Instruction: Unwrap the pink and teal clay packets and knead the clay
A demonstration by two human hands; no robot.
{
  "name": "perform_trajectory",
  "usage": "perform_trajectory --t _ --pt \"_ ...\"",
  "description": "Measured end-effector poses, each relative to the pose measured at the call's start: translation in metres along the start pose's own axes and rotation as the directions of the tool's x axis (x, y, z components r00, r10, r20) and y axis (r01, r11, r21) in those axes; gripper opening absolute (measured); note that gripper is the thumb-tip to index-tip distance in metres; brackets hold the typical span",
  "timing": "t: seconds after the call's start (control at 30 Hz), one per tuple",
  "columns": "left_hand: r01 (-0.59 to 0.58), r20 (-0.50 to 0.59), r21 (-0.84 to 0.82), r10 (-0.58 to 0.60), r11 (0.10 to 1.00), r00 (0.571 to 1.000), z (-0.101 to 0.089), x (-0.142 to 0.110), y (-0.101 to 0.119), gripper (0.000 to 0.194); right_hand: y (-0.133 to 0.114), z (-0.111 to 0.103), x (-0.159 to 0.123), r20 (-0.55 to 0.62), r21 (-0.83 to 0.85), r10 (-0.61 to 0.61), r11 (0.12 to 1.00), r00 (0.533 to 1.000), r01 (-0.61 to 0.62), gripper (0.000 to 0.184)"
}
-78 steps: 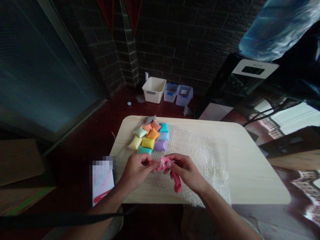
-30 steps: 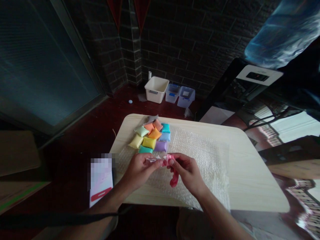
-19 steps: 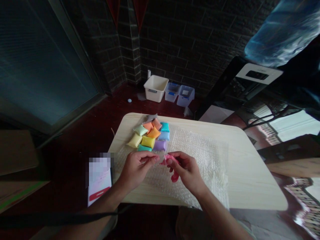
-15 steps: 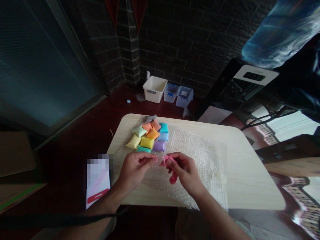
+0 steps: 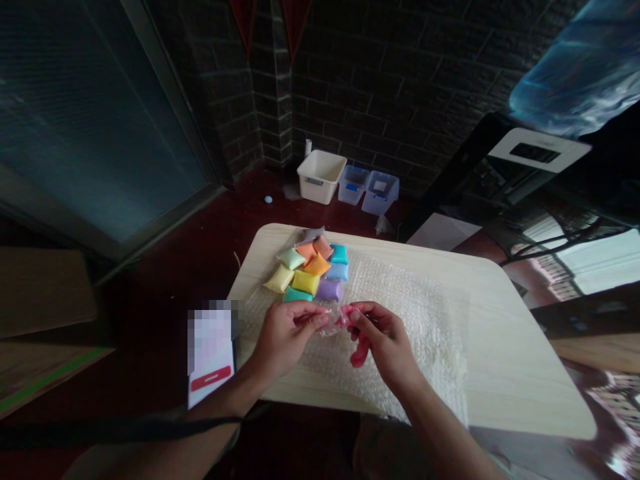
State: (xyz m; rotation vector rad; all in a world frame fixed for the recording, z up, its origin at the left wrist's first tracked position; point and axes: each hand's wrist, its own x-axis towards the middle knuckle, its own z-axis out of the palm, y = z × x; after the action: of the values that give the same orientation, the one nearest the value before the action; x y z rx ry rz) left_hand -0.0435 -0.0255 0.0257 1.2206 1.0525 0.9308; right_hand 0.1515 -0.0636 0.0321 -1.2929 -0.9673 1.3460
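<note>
My left hand [image 5: 284, 337] pinches the edge of a clear plastic wrapper [image 5: 332, 324] between thumb and fingertips. Closed around a soft pink piece of what looks like modelling clay [image 5: 360, 352] is my right hand [image 5: 384, 341]; part of the clay hangs below the fingers. The wrapper spans the small gap between both hands and meets the pink clay at the right fingertips. Just beyond my left hand lies a cluster of small pillow-shaped packets, among them a yellow packet [image 5: 305, 283], a purple packet [image 5: 329, 290] and an orange packet [image 5: 317, 265].
Bubble wrap [image 5: 415, 327] covers the middle of the pale wooden table [image 5: 525, 353]. A lit screen [image 5: 211, 357] stands by the left edge. On the floor behind are a white basket [image 5: 320, 179] and two clear bins. A dark water dispenser stands at right.
My hands have drawn slightly apart, and more of the clear wrapper shows between them. The whole view has shifted, so the table sits a little further right.
</note>
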Motion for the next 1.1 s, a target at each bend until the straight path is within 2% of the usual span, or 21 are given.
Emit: perform_trajectory --t 0.17,0.3,0.5,0.6,0.87,1.1 --pt "0.005 -0.071 -0.062 -0.009 0.998 0.997 0.003 0.0005 -0.0039 0.016 0.001 -0.0009 -0.0009 -0.036 -0.056 -0.035 0.998 0.999 0.033 0.028" --pt "0.005 -0.123 -0.102 -0.018 0.995 0.992 0.0017 0.003 -0.0058 0.024 0.0031 -0.0007 -0.0006 -0.033 -0.006 -0.036 0.999 0.999 0.036 0.027" --pt "-0.027 0.064 -0.04 0.03 0.999 0.998 0.0034 0.0013 -0.0053 0.029 0.0039 0.0006 0.001 -0.034 0.039 -0.043 0.998 0.999 0.044 0.03" --pt "-0.058 0.11 0.028 0.055 0.998 0.992 0.0041 0.0007 -0.0022 0.028 0.002 0.0019 0.0003 -0.004 0.012 -0.045 0.999 0.999 0.045 0.033" --pt "-0.068 0.108 0.146 0.053 0.987 0.993 0.0005 0.0017 0.0014 0.021 -0.001 0.0015 0.0007 0.03 -0.032 -0.021 0.999 0.999 0.022 0.038" --pt "0.002 0.072 0.031 -0.005 1.0 0.997 -0.0003 0.0032 0.0012 0.024 0.0033 -0.0007 0.0041 -0.094 0.074 -0.051 0.996 0.994 0.058 0.031"
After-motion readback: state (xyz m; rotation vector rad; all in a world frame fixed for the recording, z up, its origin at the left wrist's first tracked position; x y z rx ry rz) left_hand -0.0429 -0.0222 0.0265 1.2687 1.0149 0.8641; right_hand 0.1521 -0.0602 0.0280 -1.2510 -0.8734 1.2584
